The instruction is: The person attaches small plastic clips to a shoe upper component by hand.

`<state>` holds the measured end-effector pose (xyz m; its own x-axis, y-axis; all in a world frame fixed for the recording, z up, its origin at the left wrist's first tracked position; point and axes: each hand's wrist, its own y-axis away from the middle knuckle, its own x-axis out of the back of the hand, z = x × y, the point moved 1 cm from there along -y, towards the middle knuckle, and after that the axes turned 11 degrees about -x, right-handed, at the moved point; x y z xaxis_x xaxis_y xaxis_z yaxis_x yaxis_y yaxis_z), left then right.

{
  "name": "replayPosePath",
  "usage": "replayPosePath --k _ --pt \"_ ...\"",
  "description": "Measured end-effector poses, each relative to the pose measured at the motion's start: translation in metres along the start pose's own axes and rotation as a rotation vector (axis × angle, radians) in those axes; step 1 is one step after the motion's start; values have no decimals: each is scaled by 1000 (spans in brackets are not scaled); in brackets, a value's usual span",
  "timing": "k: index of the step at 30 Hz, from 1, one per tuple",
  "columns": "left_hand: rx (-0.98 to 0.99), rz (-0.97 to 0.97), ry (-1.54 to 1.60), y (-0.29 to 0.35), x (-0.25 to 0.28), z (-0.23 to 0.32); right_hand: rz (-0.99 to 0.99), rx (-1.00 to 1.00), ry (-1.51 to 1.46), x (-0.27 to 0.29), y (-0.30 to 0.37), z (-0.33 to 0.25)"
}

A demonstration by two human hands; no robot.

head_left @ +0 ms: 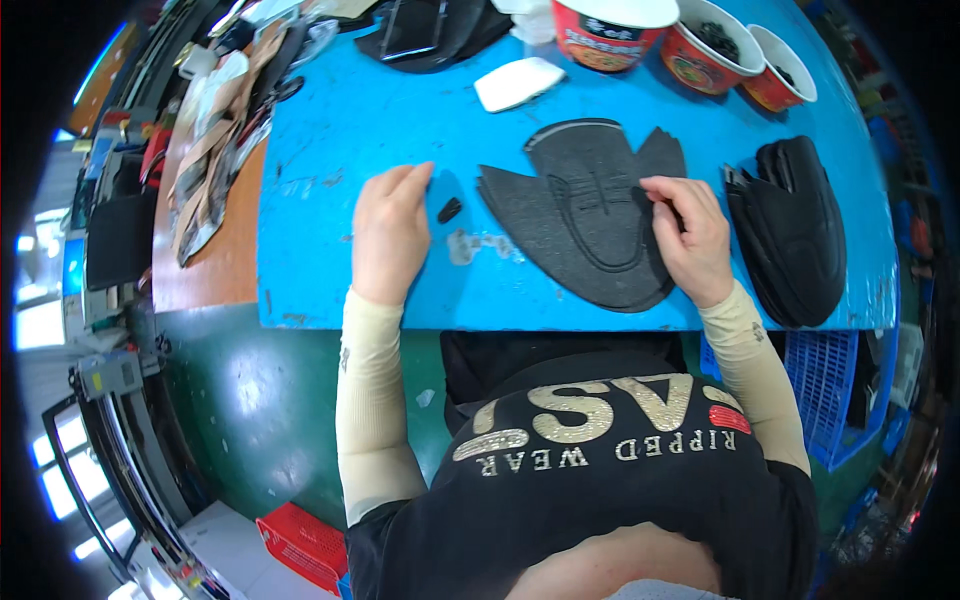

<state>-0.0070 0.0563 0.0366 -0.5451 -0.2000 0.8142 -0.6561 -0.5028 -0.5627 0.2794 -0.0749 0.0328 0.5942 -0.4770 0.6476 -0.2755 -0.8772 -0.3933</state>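
A flat black shoe-upper piece (598, 215) with a stitched, raised outline and flared side flaps lies on the blue table. My right hand (692, 240) rests over its right side, thumb and fingertips drawn together at the surface; anything pinched there is hidden. To the left, my left hand (392, 232) is held over the table, apart from the piece, its fingers pressed together and pointing away from me. I cannot make out what is in them. Between this hand and the upper is a small black scrap (449, 210). Right of my right hand sits a stack of black shoe uppers (797, 235).
Red-and-white paper tubs (710, 48), some holding small black bits, line the far right. A white pad (519, 84) and a phone (414, 27) on black pieces lie at the back. A cluttered wooden table (200, 270) adjoins on the left; a blue crate (825, 390) stands below, right.
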Motion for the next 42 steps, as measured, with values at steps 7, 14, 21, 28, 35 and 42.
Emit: replayPosePath --k 7,14,21,28,35,42 --pt "5 51 -143 0 4 17 -12 -7 18 0 3 5" --pt "281 63 429 -4 9 49 123 96 14 12 3 -18" --pt "464 263 1606 -16 -17 113 -279 -341 -781 -1 14 -61" --pt "428 282 1571 -12 -27 127 -267 -298 -642 9 19 -48" --pt "293 240 1424 -6 -29 129 -688 -741 -1169 15 29 -44" --pt "-35 256 1004 -19 -25 125 -664 -687 -999 12 36 -45"
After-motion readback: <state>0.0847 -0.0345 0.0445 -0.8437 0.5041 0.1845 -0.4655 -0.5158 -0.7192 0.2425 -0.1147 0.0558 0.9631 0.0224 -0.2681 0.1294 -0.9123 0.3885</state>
